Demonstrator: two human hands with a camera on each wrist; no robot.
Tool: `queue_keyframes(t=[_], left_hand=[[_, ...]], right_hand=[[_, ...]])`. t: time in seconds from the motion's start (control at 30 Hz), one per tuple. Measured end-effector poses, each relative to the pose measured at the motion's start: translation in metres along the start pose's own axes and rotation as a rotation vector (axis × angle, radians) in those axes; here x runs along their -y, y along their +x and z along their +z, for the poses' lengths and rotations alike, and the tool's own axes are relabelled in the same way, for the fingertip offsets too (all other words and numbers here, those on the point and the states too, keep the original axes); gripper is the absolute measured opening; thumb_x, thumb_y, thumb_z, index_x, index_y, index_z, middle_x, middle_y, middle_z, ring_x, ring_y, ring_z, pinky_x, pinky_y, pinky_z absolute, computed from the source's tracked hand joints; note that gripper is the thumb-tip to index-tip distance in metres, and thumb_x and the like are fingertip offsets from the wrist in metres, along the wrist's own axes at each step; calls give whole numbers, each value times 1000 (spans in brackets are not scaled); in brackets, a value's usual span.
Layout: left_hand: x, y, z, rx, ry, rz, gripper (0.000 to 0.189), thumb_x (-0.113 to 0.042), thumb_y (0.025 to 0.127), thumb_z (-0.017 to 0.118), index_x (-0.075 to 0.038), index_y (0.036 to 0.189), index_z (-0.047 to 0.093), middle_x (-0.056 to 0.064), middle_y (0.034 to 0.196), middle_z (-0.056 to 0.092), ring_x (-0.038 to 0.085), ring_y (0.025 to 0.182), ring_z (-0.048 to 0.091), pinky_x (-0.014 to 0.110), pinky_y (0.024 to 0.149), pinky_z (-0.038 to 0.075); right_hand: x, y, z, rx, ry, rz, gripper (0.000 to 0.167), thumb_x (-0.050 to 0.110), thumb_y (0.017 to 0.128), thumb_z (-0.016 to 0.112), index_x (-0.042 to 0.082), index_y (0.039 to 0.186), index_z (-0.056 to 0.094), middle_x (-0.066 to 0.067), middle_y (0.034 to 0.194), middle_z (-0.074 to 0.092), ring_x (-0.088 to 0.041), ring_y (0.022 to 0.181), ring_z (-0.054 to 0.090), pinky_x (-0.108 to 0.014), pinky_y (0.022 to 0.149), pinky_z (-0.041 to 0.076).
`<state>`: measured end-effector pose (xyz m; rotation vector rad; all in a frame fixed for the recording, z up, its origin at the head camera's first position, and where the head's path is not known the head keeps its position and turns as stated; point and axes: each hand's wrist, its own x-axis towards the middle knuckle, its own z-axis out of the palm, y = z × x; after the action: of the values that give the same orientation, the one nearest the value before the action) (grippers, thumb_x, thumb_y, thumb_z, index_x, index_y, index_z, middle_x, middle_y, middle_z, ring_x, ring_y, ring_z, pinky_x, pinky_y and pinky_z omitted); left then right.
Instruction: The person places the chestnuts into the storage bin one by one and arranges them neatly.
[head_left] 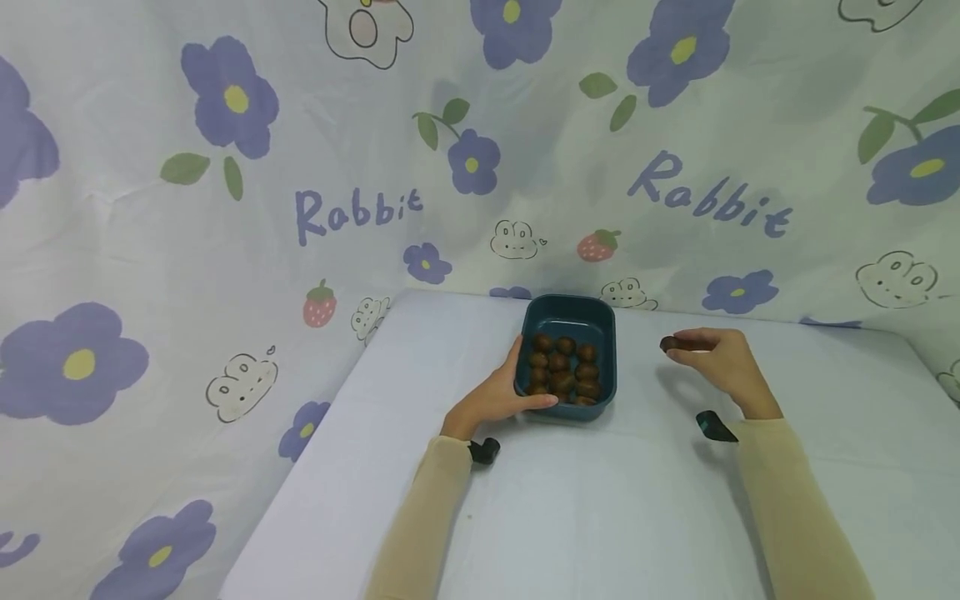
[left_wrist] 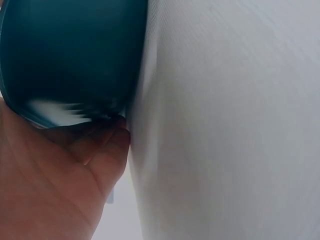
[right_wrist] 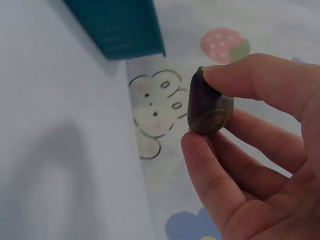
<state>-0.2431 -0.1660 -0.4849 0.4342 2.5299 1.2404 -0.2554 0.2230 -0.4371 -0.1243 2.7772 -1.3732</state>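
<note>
A dark teal rectangular container stands on the white table, with several brown chestnuts covering its nearer part. My left hand grips the container at its near left corner, thumb along the near side and fingers on the left side. In the left wrist view, fingers curl against the container's wall. To the right of the container, my right hand pinches one chestnut between thumb and fingertips. That chestnut is above the table, apart from the container, its pointed tip upward in the right wrist view.
A white cloth-like surface covers the table. Behind and to the left hangs a white curtain printed with purple flowers, strawberries and rabbit faces. Dark wrist-worn devices show at both sleeves.
</note>
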Motion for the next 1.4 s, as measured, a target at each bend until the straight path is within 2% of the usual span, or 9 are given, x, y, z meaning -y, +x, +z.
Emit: queue_keyframes(t=[0.17, 0.3, 0.67, 0.77, 0.87, 1.0, 1.1, 1.23, 1.4], left_hand=[[0, 0, 0, -2, 12, -19, 139, -78, 74, 76, -31, 165, -16, 4, 177, 2, 32, 162, 16, 60, 127, 23], [-1, 1, 0, 1, 0, 0, 138, -76, 75, 77, -30, 165, -16, 3, 177, 2, 31, 162, 15, 60, 128, 22], [0, 0, 0, -5, 3, 2, 139, -77, 74, 76, -27, 166, -15, 4, 177, 2, 31, 162, 16, 60, 127, 23], [1, 0, 0, -7, -12, 28, 138, -75, 75, 77, -28, 166, -15, 1, 177, 2, 29, 162, 16, 59, 128, 23], [2, 1, 1, -6, -26, 44, 137, -74, 76, 78, -29, 166, -15, 0, 177, 2, 28, 162, 16, 59, 128, 23], [1, 0, 1, -4, -16, 24, 139, -77, 75, 77, -26, 166, -15, 2, 177, 2, 29, 162, 16, 60, 127, 23], [1, 0, 0, -5, -14, 24, 139, -77, 75, 76, -27, 166, -15, 2, 177, 2, 28, 162, 17, 60, 127, 24], [2, 1, 1, -3, -21, 68, 135, -73, 78, 76, -30, 165, -16, 0, 177, 1, 26, 163, 15, 59, 128, 23], [3, 1, 1, 1, -23, 71, 134, -74, 78, 76, -30, 165, -16, -3, 177, -3, 27, 163, 12, 60, 128, 22]], right_hand=[[19, 6, 2, -7, 28, -38, 58, 44, 94, 77, 4, 134, 67, -23, 135, 68, -40, 131, 59, -58, 106, 48], [37, 12, 4, 0, 33, -76, 56, 43, 93, 77, 4, 133, 68, -23, 134, 69, -39, 132, 58, -60, 108, 48], [81, 39, 23, 51, 88, -173, 44, 26, 95, 77, 2, 131, 70, -23, 128, 72, -37, 125, 63, -59, 108, 48], [89, 47, 32, 55, 104, -195, 42, 25, 95, 77, 2, 130, 71, -21, 127, 72, -35, 121, 66, -51, 105, 53], [95, 56, 41, 54, 101, -218, 42, 24, 94, 77, 1, 129, 71, -21, 125, 73, -34, 117, 69, -34, 96, 58], [100, 69, 54, 58, 99, -227, 42, 22, 94, 78, -2, 128, 71, -22, 124, 74, -34, 114, 71, -22, 87, 58], [102, 78, 64, 68, 102, -228, 43, 20, 93, 78, -4, 128, 70, -24, 124, 73, -36, 114, 71, -29, 90, 60], [104, 87, 77, 69, 97, -220, 43, 18, 93, 79, -6, 127, 70, -25, 123, 73, -38, 114, 71, -44, 97, 60], [108, 96, 90, 78, 62, -201, 39, 17, 91, 79, -4, 123, 72, -25, 121, 74, -38, 111, 71, -51, 99, 57]])
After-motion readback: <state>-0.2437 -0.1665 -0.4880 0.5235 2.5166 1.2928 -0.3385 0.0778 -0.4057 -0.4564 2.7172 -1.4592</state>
